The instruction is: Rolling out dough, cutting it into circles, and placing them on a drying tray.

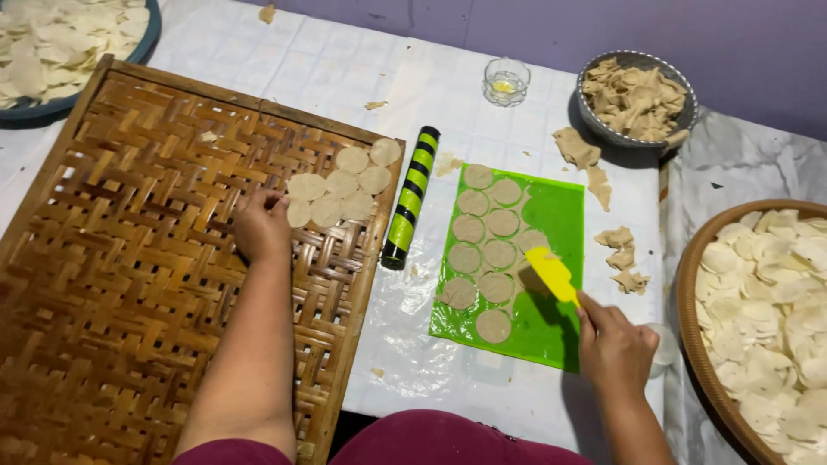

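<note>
My left hand (261, 226) rests on a woven bamboo tray (129, 258), its fingers at the edge of a cluster of thin round dough discs (342, 188) laid near the tray's far right corner. It looks closed on or touching a disc; I cannot tell which. My right hand (616, 349) grips a yellow spatula (552, 274), whose blade lies on a green mat (551, 327) beside several cut dough rounds (482, 254).
A green-and-black striped rolling pin (410, 196) lies between tray and mat. Dough scraps (622, 258) sit right of the mat. A metal bowl of scraps (637, 96), a small glass dish (506, 80), and baskets of discs at right (762, 319) and far left (60, 43).
</note>
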